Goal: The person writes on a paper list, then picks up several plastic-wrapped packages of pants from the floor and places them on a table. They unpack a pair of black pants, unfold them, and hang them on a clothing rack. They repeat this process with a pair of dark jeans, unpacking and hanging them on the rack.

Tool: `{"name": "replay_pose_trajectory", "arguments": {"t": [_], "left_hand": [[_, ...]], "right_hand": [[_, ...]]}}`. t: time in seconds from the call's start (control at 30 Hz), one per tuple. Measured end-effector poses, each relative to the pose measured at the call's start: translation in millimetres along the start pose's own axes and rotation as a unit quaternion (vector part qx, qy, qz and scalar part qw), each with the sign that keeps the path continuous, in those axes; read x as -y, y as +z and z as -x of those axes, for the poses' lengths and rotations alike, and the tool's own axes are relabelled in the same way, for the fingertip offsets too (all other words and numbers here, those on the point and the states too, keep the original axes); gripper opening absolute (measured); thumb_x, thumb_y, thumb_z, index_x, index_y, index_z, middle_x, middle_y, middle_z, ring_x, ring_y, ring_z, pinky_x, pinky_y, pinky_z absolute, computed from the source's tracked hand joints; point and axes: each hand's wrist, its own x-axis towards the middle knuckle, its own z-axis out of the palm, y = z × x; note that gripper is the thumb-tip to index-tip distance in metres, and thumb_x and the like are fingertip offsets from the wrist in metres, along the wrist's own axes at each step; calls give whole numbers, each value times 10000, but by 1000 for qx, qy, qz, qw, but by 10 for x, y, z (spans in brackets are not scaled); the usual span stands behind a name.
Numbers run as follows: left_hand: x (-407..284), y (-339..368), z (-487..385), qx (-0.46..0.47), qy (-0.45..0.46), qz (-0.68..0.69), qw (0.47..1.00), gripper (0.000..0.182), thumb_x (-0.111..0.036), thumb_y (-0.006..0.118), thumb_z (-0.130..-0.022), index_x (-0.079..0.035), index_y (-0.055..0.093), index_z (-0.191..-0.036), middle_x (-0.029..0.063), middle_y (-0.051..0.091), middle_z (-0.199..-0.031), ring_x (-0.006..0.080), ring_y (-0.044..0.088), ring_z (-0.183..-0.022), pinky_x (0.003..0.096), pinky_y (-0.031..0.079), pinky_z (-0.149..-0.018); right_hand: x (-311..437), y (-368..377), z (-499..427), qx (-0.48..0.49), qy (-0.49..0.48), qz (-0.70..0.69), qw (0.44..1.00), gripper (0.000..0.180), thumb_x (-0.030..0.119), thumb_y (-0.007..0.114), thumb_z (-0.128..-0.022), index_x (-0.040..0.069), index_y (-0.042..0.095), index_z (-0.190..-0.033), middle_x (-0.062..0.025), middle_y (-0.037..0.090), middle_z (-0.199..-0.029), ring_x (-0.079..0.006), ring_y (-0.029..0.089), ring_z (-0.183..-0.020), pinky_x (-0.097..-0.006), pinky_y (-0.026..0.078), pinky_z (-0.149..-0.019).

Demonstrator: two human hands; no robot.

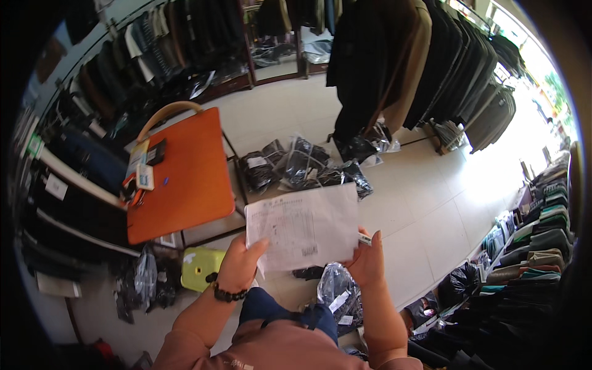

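My left hand [243, 259] grips the left edge of a printed paper sheet [296, 226], its thumb on top. The sheet bears writing and a printed code, and seems to have more paper beneath it. My right hand [369, 259] is at the sheet's lower right corner, with its thumb raised. A small white object [365, 238], perhaps a pen, pokes out between its fingers. Whether those fingers also touch the paper is partly hidden. Below the sheet, a plastic-wrapped garment [340, 296] lies on the floor by my legs.
An orange-topped table [189, 185] stands to the left, with a black wallet-like item [156, 151] on it. Beside it is a yellow-green plastic stool [201, 268]. Bagged clothes [300, 162] lie ahead. Garment racks [444, 69] and folded clothes [545, 231] line the right.
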Motion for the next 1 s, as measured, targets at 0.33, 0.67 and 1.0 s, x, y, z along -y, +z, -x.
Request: {"name": "replay_pose_trajectory", "arguments": {"t": [0.33,0.67,1.0], "left_hand": [[-444,-996,814,64,-75,216,971,363,-36,462,-914,43,471,-1268,148,564,-1220,257,566,-1092,383,445,-952],[-808,-1672,1515,-7,-20,262,965,399,-16,431,-910,75,408,-1297,172,538,-1248,289,562,-1109,431,447,-967],[-861,-1569,1867,-36,94,268,958,371,-45,442,-930,80,433,-1279,168,544,-1239,270,566,-1109,404,451,-965]], "right_hand": [[-982,1164,679,-115,-268,410,864,231,83,633,-856,32,583,-1076,-10,600,-935,-64,526,-836,-213,436,-729],[-1573,2204,1387,255,-480,546,638,211,106,602,-849,-31,614,-1008,-136,647,-759,-179,626,-644,-276,502,-580],[-1772,2531,1246,275,-406,559,669,159,49,622,-855,-52,567,-965,-129,680,-789,-186,698,-710,-258,546,-618]]}}
